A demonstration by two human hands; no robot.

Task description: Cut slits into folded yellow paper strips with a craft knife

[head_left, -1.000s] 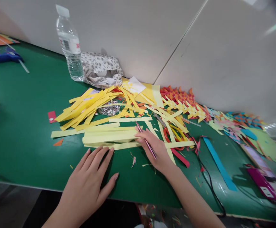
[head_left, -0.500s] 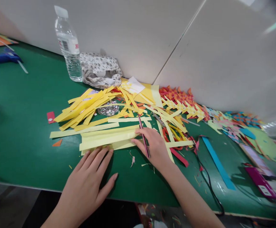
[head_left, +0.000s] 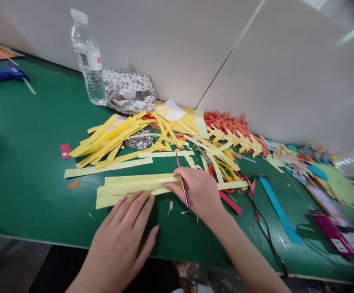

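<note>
Pale yellow paper strips [head_left: 119, 189] lie overlapping on the green table, their left ends fanned apart. My left hand [head_left: 126, 232] rests with fingers stretched along the near edge of these strips, thumb apart, gripping nothing. At their right end is my right hand [head_left: 197, 189], its thumb and index finger touching the paper. A slim pink pen-like tool [head_left: 182, 181] is held in that hand, slanting upward past the fingers; its exact kind is unclear. Part of the strips is hidden under both hands.
Behind lie yellow paper strips [head_left: 110, 140], a bag of small shiny pieces [head_left: 138, 140] and scissors [head_left: 222, 171]. A water bottle [head_left: 88, 61] stands by a patterned pouch [head_left: 128, 87]. To the right are a black cable [head_left: 267, 228] and a blue strip [head_left: 279, 209].
The pale strips have spread, their left ends shifting left and toward me. My left hand has slid slightly right. My right hand has dropped a little, still with the pink tool.
</note>
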